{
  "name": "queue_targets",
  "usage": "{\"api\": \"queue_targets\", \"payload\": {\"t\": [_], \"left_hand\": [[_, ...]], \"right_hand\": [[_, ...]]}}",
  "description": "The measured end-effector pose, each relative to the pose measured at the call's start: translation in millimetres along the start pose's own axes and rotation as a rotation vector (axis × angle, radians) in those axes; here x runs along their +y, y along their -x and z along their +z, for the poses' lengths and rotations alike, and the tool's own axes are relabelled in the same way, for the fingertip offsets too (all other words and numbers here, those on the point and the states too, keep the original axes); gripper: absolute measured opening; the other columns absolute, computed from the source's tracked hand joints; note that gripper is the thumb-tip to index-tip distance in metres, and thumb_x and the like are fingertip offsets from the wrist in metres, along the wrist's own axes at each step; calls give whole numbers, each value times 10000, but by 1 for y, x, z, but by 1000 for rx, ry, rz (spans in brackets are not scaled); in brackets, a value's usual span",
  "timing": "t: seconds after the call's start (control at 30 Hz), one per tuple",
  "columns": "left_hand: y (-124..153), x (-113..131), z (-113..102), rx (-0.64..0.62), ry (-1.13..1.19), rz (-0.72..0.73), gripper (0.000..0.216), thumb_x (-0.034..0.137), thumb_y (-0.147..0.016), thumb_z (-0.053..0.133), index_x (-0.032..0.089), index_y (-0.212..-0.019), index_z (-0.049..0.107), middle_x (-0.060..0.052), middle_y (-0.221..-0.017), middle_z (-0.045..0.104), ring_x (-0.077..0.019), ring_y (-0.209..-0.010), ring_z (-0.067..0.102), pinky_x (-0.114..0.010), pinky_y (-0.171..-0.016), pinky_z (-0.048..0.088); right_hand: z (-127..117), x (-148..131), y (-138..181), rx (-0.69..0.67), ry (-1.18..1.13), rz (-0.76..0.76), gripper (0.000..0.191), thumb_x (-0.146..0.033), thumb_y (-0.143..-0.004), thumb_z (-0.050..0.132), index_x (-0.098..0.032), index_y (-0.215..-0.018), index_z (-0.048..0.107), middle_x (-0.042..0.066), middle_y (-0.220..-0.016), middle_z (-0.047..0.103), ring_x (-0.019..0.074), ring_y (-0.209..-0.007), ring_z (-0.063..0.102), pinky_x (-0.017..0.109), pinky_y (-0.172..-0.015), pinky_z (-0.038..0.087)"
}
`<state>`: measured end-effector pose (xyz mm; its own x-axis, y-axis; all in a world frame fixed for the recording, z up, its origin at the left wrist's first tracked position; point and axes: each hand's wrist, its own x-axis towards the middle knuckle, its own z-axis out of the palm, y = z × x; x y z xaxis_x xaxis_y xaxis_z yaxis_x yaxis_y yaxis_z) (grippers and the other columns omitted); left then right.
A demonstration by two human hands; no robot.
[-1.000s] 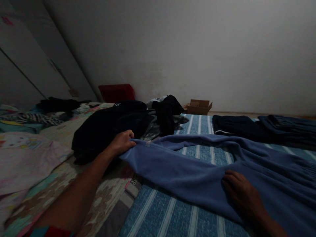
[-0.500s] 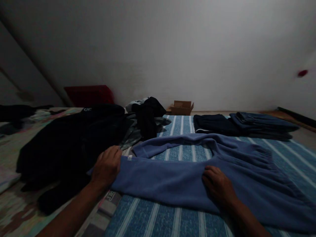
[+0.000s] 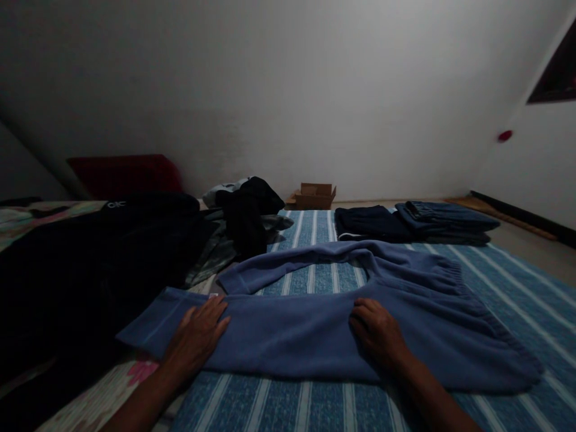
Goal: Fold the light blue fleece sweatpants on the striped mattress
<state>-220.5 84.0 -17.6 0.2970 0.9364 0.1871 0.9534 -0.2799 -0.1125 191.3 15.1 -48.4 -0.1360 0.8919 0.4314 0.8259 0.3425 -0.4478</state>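
Observation:
Blue sweatpants (image 3: 292,330) lie spread on a blue-and-white striped sheet (image 3: 274,402), with the gathered waistband toward the right and the leg ends toward the left. My left hand (image 3: 198,330) rests flat on the near leg, close to its hem, fingers stretched out. On the same leg, near the crotch, sits my right hand (image 3: 377,329), its fingers curled down against the cloth; whether they pinch any fabric is hidden. The far leg curves away behind, leaving a gap of sheet between the two legs.
A heap of dark clothes (image 3: 99,270) fills the left side, with more black and grey garments (image 3: 245,216) behind. Folded trousers (image 3: 373,222) and folded jeans (image 3: 450,219) lie at the back right. A cardboard box (image 3: 315,195) and a red object (image 3: 126,175) stand by the wall.
My left hand has moved from the leg's hem onto the leg and now lies flat, so the hem shows. My right hand stays on the cloth. The view has turned slightly right.

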Motion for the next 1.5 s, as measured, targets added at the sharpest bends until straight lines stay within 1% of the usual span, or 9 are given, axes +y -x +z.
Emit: {"api": "queue_targets", "payload": {"t": [0.23,0.7,0.77,0.87,1.07,1.17,1.27,1.37,1.5], "left_hand": [[5,-7,1,-18,-39,10,473,356,-925,286,171,-1275,546,-152,-1423,451,-312,-1326,387,-577,-1059,265],[4,2,-5,61,-58,21,413,306,-886,349,177,-1194,591,-170,-1370,507,-327,-1274,452,-598,-1022,315],[4,12,-10,57,-75,-22,400,294,-868,368,159,-1151,615,-192,-1353,517,-343,-1269,455,-609,-1012,321],[5,43,-20,47,-73,-37,367,297,-838,426,154,-1099,642,-201,-1337,529,-358,-1281,438,-592,-1009,341],[3,127,-36,5,176,270,354,261,-859,484,193,-1194,575,-138,-1399,484,-292,-1329,390,-504,-1038,376],[-4,156,-34,-43,284,369,377,247,-862,510,188,-1233,540,-142,-1404,477,-288,-1340,373,-494,-1045,374],[-10,166,-27,-79,358,385,376,235,-868,513,205,-1243,524,-129,-1399,485,-276,-1333,385,-510,-1060,344],[-14,165,-22,-83,415,369,336,270,-879,507,217,-1208,544,-115,-1373,513,-271,-1302,427,-518,-1059,335],[-30,171,-32,-44,452,316,250,300,-905,456,187,-1068,608,-126,-1280,576,-257,-1236,484,-464,-1041,361]], "right_hand": [[0,0,0,-8,-13,-3,143,-184,-881,486,-184,-887,629,77,-1017,631,204,-922,569,322,-814,452],[-2,1,-1,-5,-11,-11,151,-187,-878,480,-189,-874,631,75,-1003,632,195,-905,563,317,-803,455],[-2,1,-1,-3,-8,-7,158,-185,-880,472,-189,-882,630,77,-1004,634,199,-909,565,321,-800,459],[-2,1,-1,5,2,-2,155,-189,-877,478,-191,-871,633,78,-1006,638,200,-904,570,323,-798,462],[-1,1,0,-1,8,3,166,-193,-880,477,-191,-873,643,87,-1026,638,206,-931,572,329,-823,461],[-1,1,0,-7,10,2,161,-189,-875,483,-187,-866,643,88,-1028,638,210,-931,573,331,-820,463],[-2,2,0,-4,6,-7,165,-200,-884,476,-187,-858,638,86,-1024,637,205,-920,572,326,-813,464],[-2,1,0,18,-3,-21,171,-204,-890,469,-192,-860,637,84,-1008,640,200,-911,572,321,-805,465],[-3,0,-1,22,15,-29,175,-202,-893,465,-189,-855,635,88,-992,640,207,-911,569,334,-811,458]]}}
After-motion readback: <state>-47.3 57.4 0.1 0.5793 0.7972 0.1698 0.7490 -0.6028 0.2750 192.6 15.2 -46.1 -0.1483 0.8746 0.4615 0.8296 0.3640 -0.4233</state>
